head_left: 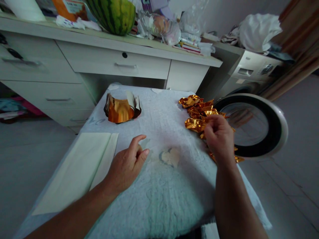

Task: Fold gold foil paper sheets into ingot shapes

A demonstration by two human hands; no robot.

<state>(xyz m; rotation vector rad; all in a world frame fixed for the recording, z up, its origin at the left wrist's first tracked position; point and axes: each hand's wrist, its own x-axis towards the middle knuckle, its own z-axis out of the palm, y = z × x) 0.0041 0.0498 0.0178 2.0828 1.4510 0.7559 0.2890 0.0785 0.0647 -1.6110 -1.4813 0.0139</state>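
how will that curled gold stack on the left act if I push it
The curled gold stack would probably flex, since its layers look thin and bowed. Its shiny face might be slippery. Separated edges suggest the layers could slide apart.

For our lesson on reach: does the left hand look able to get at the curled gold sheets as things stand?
Probably yes: the left hand looks empty, and only the tablecloth shows between it and the curled gold sheets.

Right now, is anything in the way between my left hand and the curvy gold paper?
Nothing visible: just cloth lies between your left hand and the curvy gold paper. The pale paper lies off left.
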